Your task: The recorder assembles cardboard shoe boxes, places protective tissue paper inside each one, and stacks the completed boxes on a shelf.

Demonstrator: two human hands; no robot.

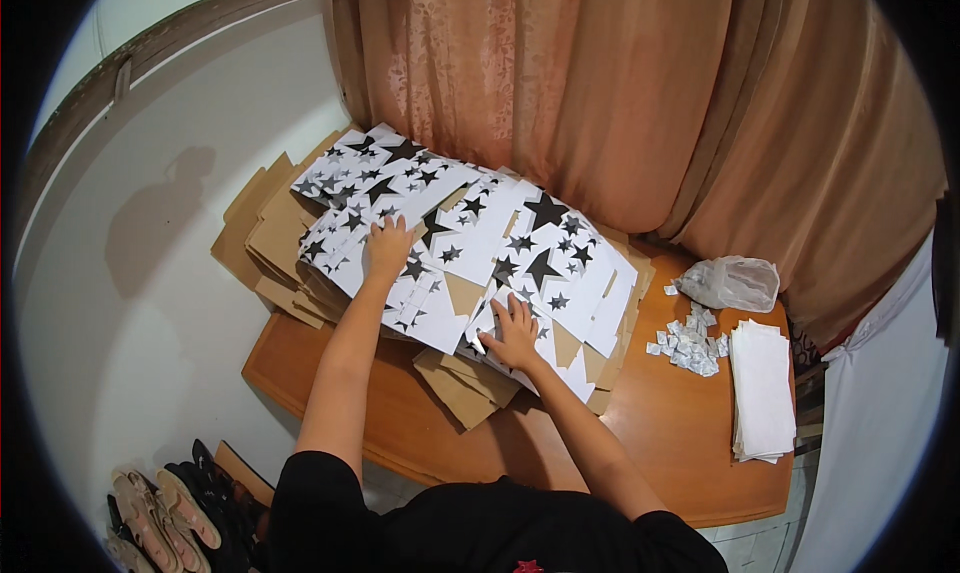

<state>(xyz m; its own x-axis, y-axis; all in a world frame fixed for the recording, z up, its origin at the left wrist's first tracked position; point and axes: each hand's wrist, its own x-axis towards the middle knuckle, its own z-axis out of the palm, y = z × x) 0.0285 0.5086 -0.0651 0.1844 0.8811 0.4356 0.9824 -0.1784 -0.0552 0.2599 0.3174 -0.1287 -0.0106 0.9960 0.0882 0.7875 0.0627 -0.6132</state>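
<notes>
A broad pile of flat cardboard box blanks (548, 245), white with black and grey stars, lies across the wooden table. My left hand (390, 248) rests on the upper face of the pile, left of its middle, fingers stretched out over the printed card. Nearer to me, my right hand (512, 335) is on the pile's front part, its fingers spread and its thumb beside a white folded flap. Both hands look open; whether the right thumb pinches the flap is hard to see. Brown undersides of the blanks show between the white ones.
Plain brown cardboard (275, 223) sticks out under the pile's left side. Small silvery sachets (692, 345), a clear plastic bag (735, 283) and a stack of white paper (762, 391) lie at the right. Curtains (620, 93) hang behind; shoes (165, 513) stand at the lower left.
</notes>
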